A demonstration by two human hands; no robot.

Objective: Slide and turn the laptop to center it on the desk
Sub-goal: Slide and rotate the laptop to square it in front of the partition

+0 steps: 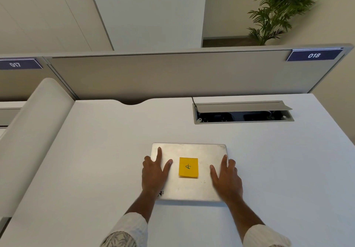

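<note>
A closed silver laptop (189, 189) lies flat on the white desk (96, 160), its long edges roughly parallel to the desk's front. A yellow sticky note (188, 167) with a handwritten mark sits in the middle of the lid. My left hand (154, 173) rests palm down on the lid's left part, fingers spread, some reaching over the left edge. My right hand (226, 179) lies palm down on the lid's right part, fingers spread along the right edge. Both hands press on the laptop rather than wrap around it.
An open cable hatch (243, 113) with a raised grey flap is set into the desk behind and right of the laptop. A grey partition (172, 73) closes the desk's back. A white rounded divider (34, 131) runs along the left side. A potted plant (278, 10) stands beyond.
</note>
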